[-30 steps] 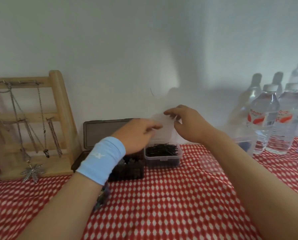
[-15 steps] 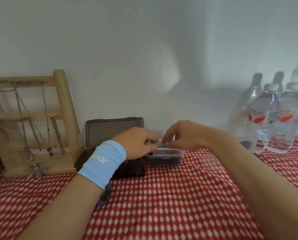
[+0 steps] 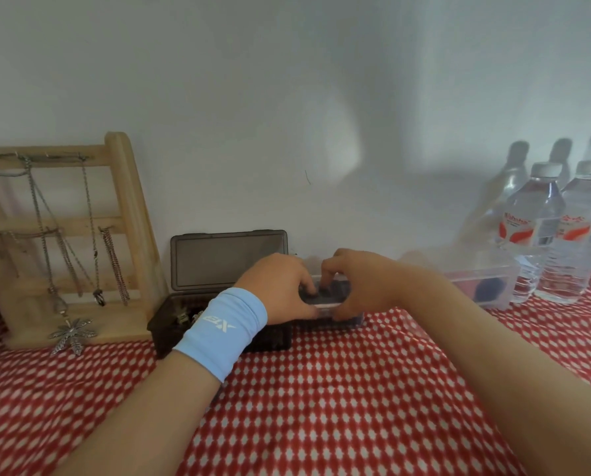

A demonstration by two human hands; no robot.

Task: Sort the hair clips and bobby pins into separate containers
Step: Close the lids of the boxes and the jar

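Both hands on small clear box (image 3: 325, 297), centre of view, just below mid-frame, sitting on red/white check cloth (image 3: 321, 389) near the wall. L hand (image 3: 280, 286) w/ light-blue wristband (image 3: 223, 333) grasps the box's 9 o'clock end: fingers curled over the top, thumb on the front edge. R hand (image 3: 359, 283) grasps the 3 o'clock end the same way, fingertips bent down onto the lid. Dark contents show thru the plastic, too blurred to ID as pins.

Dark box (image 3: 229, 259) touching/just beside it at 9 o'clock, lid up against the wall, small items inside partly hidden by L wrist. Wooden jewelry stand (image 3: 129, 207) w/ hanging chains further at 9 o'clock. Second clear tub (image 3: 476, 283) at 3 o'clock, apart, w/ blue item inside. Water bottles (image 3: 534, 235) beyond it, upright, caps on.
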